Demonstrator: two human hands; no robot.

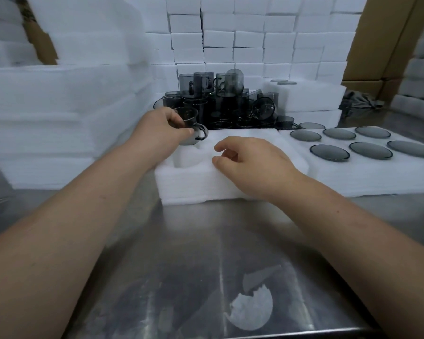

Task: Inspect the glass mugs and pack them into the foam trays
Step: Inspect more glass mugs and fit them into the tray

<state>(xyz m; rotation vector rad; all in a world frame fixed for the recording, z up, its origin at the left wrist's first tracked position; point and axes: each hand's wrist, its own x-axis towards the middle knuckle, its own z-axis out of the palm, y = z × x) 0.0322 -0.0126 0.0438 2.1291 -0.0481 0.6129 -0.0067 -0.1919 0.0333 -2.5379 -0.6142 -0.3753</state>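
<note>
Glass mug (191,126), smoky grey, one in hand: the left hand's (160,129) fingers (173,117) and thumb are curled round its body near the rim, handle turned outward to the right, probably so the wall can be looked over before it goes down. It hangs tilted just above the far-left pocket (185,161) of the near foam tray (194,189), likely the slot meant for it. Right hand (252,167): fingers loosely curled, pinching nothing, heel resting on the tray's top, seemingly to keep the light foam from shifting. Near tray: one, with one open pocket plainly seen; the other pockets are hidden or washed out. Second tray (353,177), touching it on the right: six dark round mug ends in two rows of three, and a seventh at the far edge. Mug pile (220,104) behind the trays: stacked several high, too crowded to count. Steel table (206,253): one, bearing one torn foam scrap (252,311). Foam blocks (250,40) are walled up at the back, uncounted.
</note>
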